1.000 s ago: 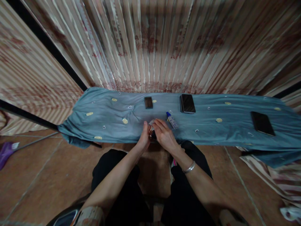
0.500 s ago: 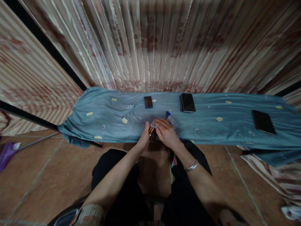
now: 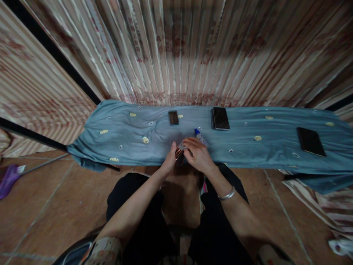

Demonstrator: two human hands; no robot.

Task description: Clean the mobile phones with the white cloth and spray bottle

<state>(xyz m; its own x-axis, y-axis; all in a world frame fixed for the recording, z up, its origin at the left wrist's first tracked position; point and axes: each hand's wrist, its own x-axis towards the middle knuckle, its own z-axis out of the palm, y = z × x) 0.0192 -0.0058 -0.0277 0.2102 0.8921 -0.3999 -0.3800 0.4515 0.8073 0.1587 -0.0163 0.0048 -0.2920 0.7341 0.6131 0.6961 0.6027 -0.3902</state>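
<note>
both hands have stayed together at the bench's (image 3: 132,149) near edge: left hand (image 3: 170,162) grips a small dark object (image 3: 179,156), right hand (image 3: 199,156) pinches pale cloth (image 3: 182,146) onto it, barely shifted, so the work looks mid-way. just beyond lies a blue-capped tube (image 3: 200,137); farther, a small dark case (image 3: 173,117) and phone (image 3: 220,118), nothing blocking.

A long bench under a blue-grey cloth (image 3: 129,147) — our work surface

We see the cloth dotted with small yellow oval patches, its ends hanging over the tiled floor (image 3: 41,206). On it lie a small dark case (image 3: 173,117), a black phone (image 3: 220,118) near the back edge, another dark phone (image 3: 311,141) far to the right, and a little blue-capped bottle (image 3: 201,137) on its side — just beyond our hands.
</note>
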